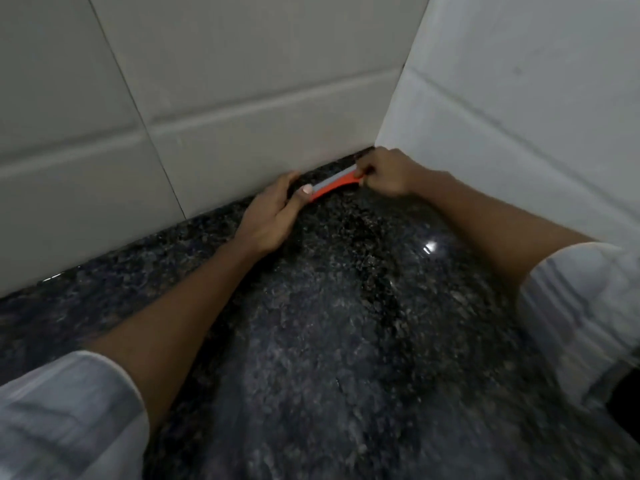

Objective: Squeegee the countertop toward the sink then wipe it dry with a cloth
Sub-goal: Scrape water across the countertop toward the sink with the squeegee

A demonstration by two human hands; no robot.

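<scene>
A small orange squeegee (335, 183) with a grey blade lies along the back of the dark speckled granite countertop (346, 323), close to the corner where two tiled walls meet. My left hand (273, 211) holds its left end, thumb on top and fingers behind it against the wall. My right hand (388, 171) grips its right end with curled fingers. Both arms stretch far forward over the counter. No sink and no cloth are in view.
Pale tiled walls stand close behind (225, 98) and to the right (519, 98) of the squeegee, forming a tight corner. The counter surface shines with a light reflection (430, 246) near my right forearm.
</scene>
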